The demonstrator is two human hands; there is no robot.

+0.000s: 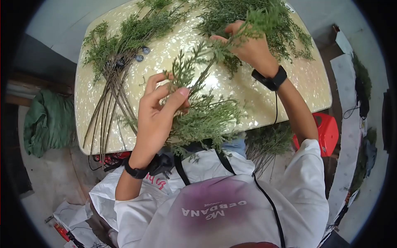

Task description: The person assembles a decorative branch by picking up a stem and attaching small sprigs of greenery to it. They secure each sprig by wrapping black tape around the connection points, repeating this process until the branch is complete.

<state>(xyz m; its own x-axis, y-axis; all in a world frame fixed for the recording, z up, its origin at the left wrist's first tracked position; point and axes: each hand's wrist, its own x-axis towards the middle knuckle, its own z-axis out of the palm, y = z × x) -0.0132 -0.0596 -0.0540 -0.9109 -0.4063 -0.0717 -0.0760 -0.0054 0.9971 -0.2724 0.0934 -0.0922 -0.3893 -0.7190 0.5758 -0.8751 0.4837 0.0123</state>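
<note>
My left hand [157,107] pinches the stem of a green evergreen sprig [202,76] between thumb and fingers, over the near middle of the table. The sprig slants up to the right, toward my right hand [253,48]. That hand is closed around its leafy upper part, though foliage hides some of the fingers. Below the sprig, loose feathery greenery [206,120] spreads past the table's near edge. Beyond my right hand lies a pile of cut evergreen branches [289,35]. To the left, a bundle of branches [144,29] has its bare stems [108,97] fanned toward me.
The glossy pearl-patterned table [165,62] has rounded corners. Small dark round objects [142,53] lie beside the left bundle. A red stool [324,134] stands at the right, near more branches [269,144] below the table edge. Green cloth [49,122] hangs at the left.
</note>
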